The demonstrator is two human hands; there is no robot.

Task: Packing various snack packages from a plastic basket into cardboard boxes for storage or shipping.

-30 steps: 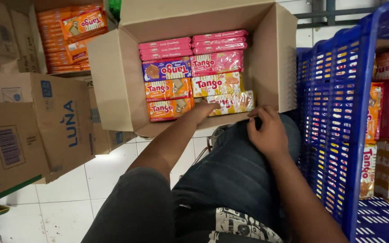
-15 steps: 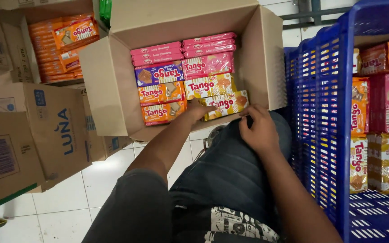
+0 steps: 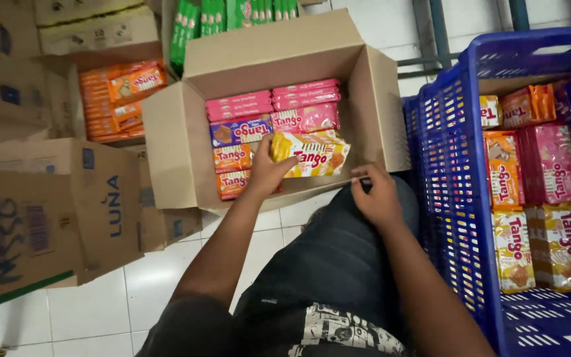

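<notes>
Left hand [image 3: 266,173] clamped on yellow wafer pack [image 3: 312,154] over cardboard box [image 3: 173,152], right hand [image 3: 378,198] loosely curled, resting on knee, holding nothing.

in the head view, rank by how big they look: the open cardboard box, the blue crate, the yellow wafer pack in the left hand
1. blue crate, though it is cut off and nearer, so unsure against the box
2. open cardboard box
3. yellow wafer pack, held by the left hand

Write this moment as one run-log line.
left hand: grips yellow wafer pack | right hand: empty, on knee | cardboard box: open | blue crate: beside
</notes>
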